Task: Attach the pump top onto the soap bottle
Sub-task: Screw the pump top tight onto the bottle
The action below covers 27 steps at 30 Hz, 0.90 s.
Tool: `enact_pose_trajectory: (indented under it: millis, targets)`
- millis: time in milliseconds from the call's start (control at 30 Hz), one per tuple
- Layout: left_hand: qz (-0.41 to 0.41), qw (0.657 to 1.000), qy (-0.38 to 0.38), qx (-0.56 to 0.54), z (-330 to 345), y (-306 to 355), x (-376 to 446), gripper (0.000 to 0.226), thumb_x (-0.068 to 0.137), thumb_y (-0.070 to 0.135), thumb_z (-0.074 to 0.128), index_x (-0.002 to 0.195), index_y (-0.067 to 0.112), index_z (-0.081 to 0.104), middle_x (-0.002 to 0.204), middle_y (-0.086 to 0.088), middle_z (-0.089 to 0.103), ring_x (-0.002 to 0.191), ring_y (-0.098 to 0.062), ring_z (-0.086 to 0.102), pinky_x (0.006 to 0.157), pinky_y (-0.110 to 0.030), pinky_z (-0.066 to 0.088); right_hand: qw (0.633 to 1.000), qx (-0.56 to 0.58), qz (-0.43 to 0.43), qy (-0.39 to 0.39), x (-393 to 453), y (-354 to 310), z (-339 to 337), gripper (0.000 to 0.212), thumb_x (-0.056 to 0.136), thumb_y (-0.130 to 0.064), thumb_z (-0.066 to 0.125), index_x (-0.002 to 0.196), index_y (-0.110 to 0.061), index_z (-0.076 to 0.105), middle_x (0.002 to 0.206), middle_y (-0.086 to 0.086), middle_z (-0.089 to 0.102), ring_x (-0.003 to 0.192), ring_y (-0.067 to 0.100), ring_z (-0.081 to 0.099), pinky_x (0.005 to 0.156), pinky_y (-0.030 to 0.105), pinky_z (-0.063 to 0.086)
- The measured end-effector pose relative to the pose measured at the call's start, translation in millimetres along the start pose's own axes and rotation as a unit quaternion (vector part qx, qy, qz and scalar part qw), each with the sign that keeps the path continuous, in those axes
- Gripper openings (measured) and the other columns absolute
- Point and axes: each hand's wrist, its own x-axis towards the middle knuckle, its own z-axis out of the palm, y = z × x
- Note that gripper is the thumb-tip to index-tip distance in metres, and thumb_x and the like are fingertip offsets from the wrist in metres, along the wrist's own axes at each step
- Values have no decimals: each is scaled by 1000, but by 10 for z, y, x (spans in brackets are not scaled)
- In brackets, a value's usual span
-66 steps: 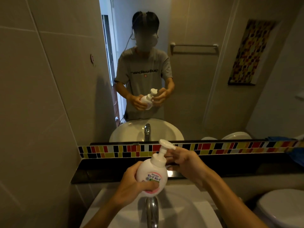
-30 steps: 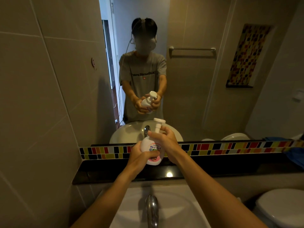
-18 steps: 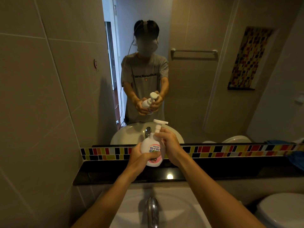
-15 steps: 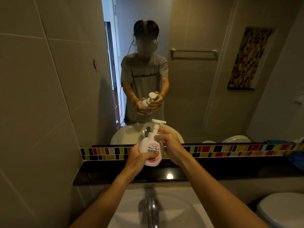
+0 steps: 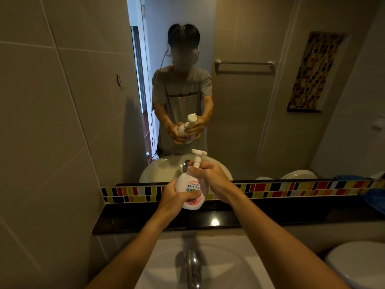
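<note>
**Both hands on the soap bottle above the sink ledge**

The mirror point(image 5: 239, 101) fills the wall ahead and serves as the landmark here. It reflects a person in a grey T-shirt holding the same bottle in both hands, with a towel bar point(image 5: 244, 64) on the wall behind. Along the mirror's lower edge runs a strip of multicoloured mosaic tile point(image 5: 291, 189), and below that a dark glossy ledge point(image 5: 129, 220). Below the ledge sits the white sink point(image 5: 225, 265), its chrome faucet point(image 5: 193, 265) at the bottom centre of the view. A white toilet lid point(image 5: 358, 263) shows below the mirror's right end, and something blue lies at the right end of the ledge, too cut off to identify.

In front of the mirror's bottom edge, held in the air above the ledge, is the soap bottle point(image 5: 190, 189), white with a pink label and tilted slightly. The left hand point(image 5: 177, 199) wraps around the bottle's lower body from the left, fingers closed across the label. The right hand point(image 5: 210, 177) is closed around the bottle's neck from the right, gripping the collar of the pump top point(image 5: 198, 158). The pump's stem and flat head rise clear above the right hand's knuckles. Whether the collar is fully seated on the bottle cannot be told, since the fingers cover it.
</note>
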Motion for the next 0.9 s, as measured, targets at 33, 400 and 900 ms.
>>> enact_pose_trajectory:
  millis: [33, 400, 900]
  targets:
    - [5, 1000, 25, 13, 42, -7, -6, 45, 71, 22, 81, 110, 19, 59, 100, -3, 69, 89, -18, 67, 63, -21, 53, 1000, -1, -4, 9, 6, 14, 6, 36, 90, -18, 68, 119, 3, 66, 99, 17, 70, 90, 28, 70, 78, 38, 57]
    - [-10, 998, -50, -43, 31, -32, -9, 49, 66, 33, 82, 108, 15, 65, 99, -10, 74, 88, -20, 73, 66, -22, 57, 1000, 23, 13, -15, -37, 0, -58, 45, 88, -24, 68, 120, 7, 62, 104, 25, 69, 94, 36, 68, 88, 49, 54]
    - [7, 999, 7, -48, 79, -155, -12, 62, 60, 36, 80, 115, 14, 60, 102, -8, 70, 91, -21, 69, 61, -18, 56, 1000, 3, -4, 4, -35, 4, 9, 34, 89, -15, 67, 119, 1, 67, 103, 20, 68, 90, 32, 68, 71, 33, 56]
